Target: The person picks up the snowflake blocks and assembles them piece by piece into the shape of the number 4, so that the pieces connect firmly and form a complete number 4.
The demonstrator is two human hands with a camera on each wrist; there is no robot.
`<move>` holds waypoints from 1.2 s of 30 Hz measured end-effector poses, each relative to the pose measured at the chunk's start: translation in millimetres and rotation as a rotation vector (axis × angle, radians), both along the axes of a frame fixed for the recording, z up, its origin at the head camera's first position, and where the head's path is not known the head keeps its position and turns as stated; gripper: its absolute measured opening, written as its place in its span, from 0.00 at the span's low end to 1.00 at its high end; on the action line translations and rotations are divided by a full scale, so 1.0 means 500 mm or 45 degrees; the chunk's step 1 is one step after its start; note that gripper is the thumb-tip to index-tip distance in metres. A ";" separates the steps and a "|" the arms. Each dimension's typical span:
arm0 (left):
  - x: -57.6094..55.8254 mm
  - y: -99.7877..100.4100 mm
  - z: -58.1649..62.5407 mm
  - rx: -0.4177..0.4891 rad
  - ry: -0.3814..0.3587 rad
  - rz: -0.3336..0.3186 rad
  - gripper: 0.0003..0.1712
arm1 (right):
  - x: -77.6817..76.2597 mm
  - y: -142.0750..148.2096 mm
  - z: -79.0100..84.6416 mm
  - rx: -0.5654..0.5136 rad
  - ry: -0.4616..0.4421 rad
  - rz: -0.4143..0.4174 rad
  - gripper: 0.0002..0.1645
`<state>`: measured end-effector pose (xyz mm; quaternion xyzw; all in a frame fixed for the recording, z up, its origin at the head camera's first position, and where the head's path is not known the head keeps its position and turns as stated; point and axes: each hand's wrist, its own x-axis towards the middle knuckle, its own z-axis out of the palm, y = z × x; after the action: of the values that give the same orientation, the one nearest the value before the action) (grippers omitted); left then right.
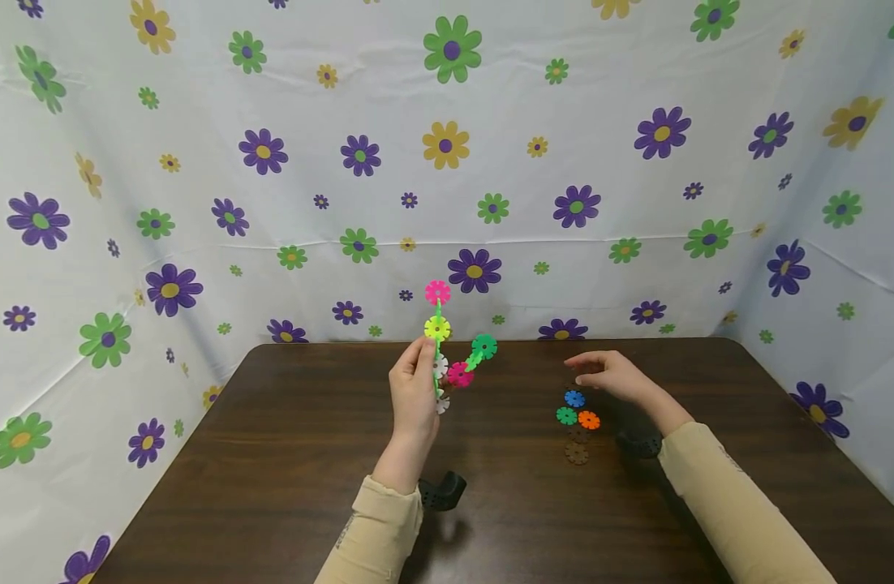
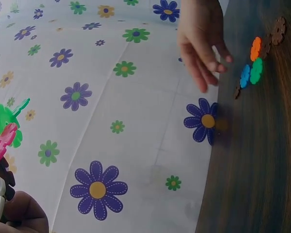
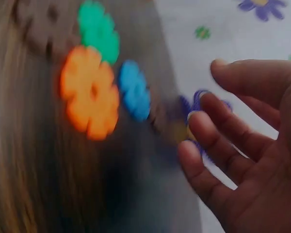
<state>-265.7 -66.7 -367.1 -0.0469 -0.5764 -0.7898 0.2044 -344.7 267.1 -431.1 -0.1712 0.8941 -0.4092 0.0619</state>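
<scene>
My left hand holds up a joined build of notched plastic discs, pinching it between thumb and fingers. A pink disc tops it, above a yellow disc and white ones lower down. A side branch runs through a deep pink disc to a green disc. In the left wrist view, a dark brown disc also shows in the build. My right hand hovers over the table with fingers spread and nothing between them, just beyond a loose blue disc.
Beside the blue disc lie a loose green disc and an orange disc. A brown disc lies nearer, with other brown ones close by, on the dark wooden table. A flowered white curtain hangs behind its far edge.
</scene>
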 end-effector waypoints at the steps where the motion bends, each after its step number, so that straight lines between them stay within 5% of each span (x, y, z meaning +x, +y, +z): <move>1: 0.001 0.000 0.000 0.003 0.000 -0.003 0.18 | -0.005 0.004 -0.005 0.045 -0.004 0.014 0.24; 10: -0.002 0.005 0.000 0.054 0.001 -0.066 0.20 | -0.031 0.014 -0.019 0.250 -0.041 0.109 0.27; 18: -0.002 0.005 -0.001 0.065 -0.021 -0.095 0.18 | -0.036 0.004 -0.023 0.304 -0.042 0.048 0.23; 36: 0.003 0.005 0.001 0.054 -0.021 -0.074 0.19 | -0.039 0.008 -0.024 0.108 0.002 -0.041 0.09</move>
<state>-264.0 -64.2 -366.7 -0.0527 -0.5597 -0.8078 0.1774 -364.3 271.2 -443.1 -0.1542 0.9133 -0.3719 0.0618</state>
